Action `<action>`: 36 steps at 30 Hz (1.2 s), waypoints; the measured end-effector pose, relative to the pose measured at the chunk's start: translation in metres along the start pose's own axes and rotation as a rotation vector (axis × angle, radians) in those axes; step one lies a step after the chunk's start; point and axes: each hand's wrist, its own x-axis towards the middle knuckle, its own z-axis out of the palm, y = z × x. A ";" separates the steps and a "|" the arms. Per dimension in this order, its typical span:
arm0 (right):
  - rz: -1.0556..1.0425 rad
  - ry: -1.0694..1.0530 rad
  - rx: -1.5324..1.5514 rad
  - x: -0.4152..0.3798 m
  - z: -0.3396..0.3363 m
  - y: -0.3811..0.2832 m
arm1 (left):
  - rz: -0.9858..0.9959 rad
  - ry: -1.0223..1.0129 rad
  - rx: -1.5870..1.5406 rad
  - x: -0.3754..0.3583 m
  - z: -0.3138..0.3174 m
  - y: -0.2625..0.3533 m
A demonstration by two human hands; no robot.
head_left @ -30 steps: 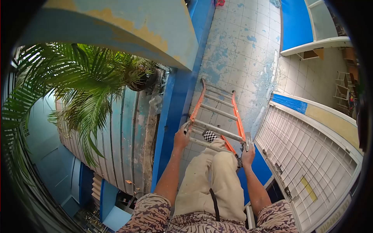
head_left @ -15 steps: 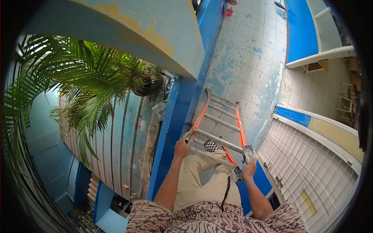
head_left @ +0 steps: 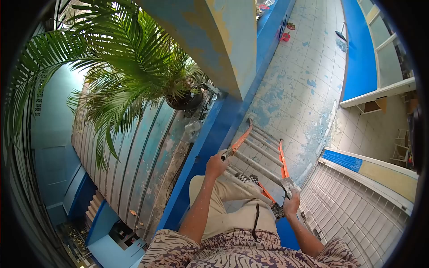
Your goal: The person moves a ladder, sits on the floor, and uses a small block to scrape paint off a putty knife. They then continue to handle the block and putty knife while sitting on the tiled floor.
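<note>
Both of your hands are closed on the top of the orange ladder (head_left: 263, 149), one at each rail. Your left hand (head_left: 216, 166) wraps the left rail end; your right hand (head_left: 292, 204) clasps the right rail end by a metal bracket. How tight either grip is cannot be told, since the fingers curl out of sight. Your legs hide the upper rungs, and only part of a checkered shoe (head_left: 248, 179) shows. A potted palm (head_left: 134, 67) stands on the ledge at left. The ladder's feet on the tiled floor (head_left: 304, 67) are hard to make out.
</note>
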 end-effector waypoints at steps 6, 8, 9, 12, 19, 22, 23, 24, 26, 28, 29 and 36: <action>-0.004 0.175 -0.032 -0.009 -0.013 -0.030 | 0.025 0.062 0.046 0.002 0.004 -0.004; 0.104 0.063 -0.020 -0.004 -0.018 -0.036 | -0.001 0.022 0.001 0.002 0.004 -0.006; 0.111 0.070 -0.012 -0.003 -0.014 -0.032 | 0.009 0.019 0.009 0.002 0.004 -0.003; -0.001 0.133 -0.025 -0.003 -0.004 -0.019 | 0.039 0.074 0.030 0.001 0.005 -0.004; 0.034 0.222 -0.019 -0.005 -0.007 -0.026 | 0.069 0.100 0.056 0.000 0.007 -0.003; 0.035 0.189 -0.024 0.000 -0.008 -0.023 | 0.040 0.102 0.090 0.001 0.008 0.000; 0.037 0.100 -0.037 -0.003 -0.007 -0.018 | 0.042 0.096 0.095 0.001 0.007 -0.004; 0.029 0.145 -0.052 -0.005 -0.005 -0.016 | -0.015 0.039 0.106 -0.002 0.003 0.002; -0.024 0.246 -0.063 -0.006 -0.003 -0.016 | -0.067 -0.014 0.105 0.000 0.006 0.004; -0.104 0.364 -0.049 -0.004 -0.009 -0.031 | 0.039 0.109 0.142 0.000 0.010 -0.002; -0.106 0.367 -0.045 -0.004 -0.006 -0.028 | 0.042 0.113 0.144 0.000 0.012 -0.004; -0.029 0.212 -0.028 -0.002 -0.017 -0.034 | -0.016 0.004 0.129 -0.003 -0.001 0.010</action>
